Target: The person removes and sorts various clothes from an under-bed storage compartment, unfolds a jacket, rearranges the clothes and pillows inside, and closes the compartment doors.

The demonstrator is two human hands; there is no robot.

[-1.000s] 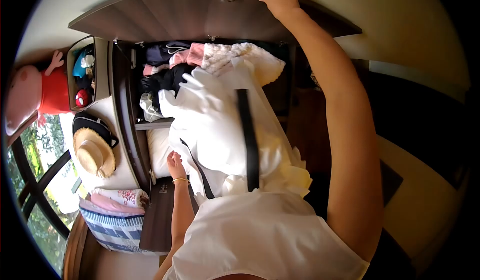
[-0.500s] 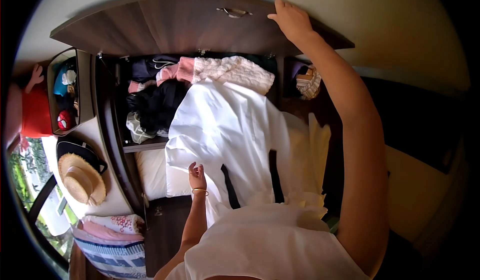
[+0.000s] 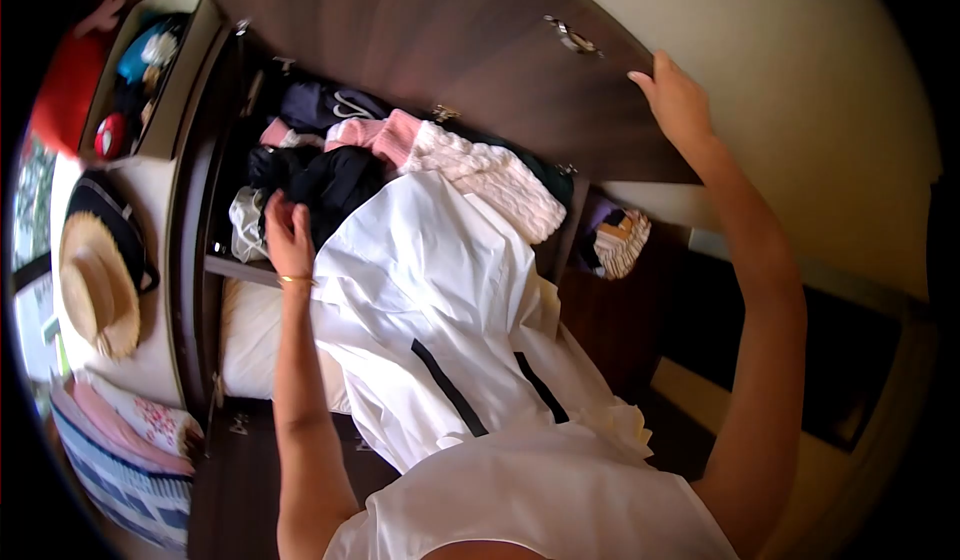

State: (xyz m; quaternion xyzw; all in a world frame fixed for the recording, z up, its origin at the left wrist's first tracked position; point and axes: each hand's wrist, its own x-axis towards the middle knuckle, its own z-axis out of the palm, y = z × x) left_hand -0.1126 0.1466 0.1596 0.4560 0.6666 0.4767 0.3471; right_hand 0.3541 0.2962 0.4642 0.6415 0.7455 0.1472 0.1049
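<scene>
- In the head view, at the free edge of the dark door (image 3: 450, 50), the right hand (image 3: 682, 105) grasps the panel, thumb laid on the visible face. The metal handle (image 3: 572, 37), nearby on the door, is untouched.
- Below the door, the open compartment (image 3: 240, 269) contains the black clothing (image 3: 340, 185) and, closer to the door, a pink-and-white knit (image 3: 485, 175).
- Below the door, the left hand (image 3: 290, 240) is positioned at the black clothing, between it and a pale bundle (image 3: 245, 225). Its fingers are parted; whether they pinch fabric cannot be told.
- Change: the left hand has advanced from beside the white skirt (image 3: 420, 280) to the clothing below the door. The right hand has remained on the door edge. The door now slants in view; whether the panel itself moved cannot be told.
- Effect, as judged: the compartment stays accessible under the held door, with the black clothing within the left hand's reach.
- Left of the door: a straw hat (image 3: 95, 280), outside the working area.
</scene>
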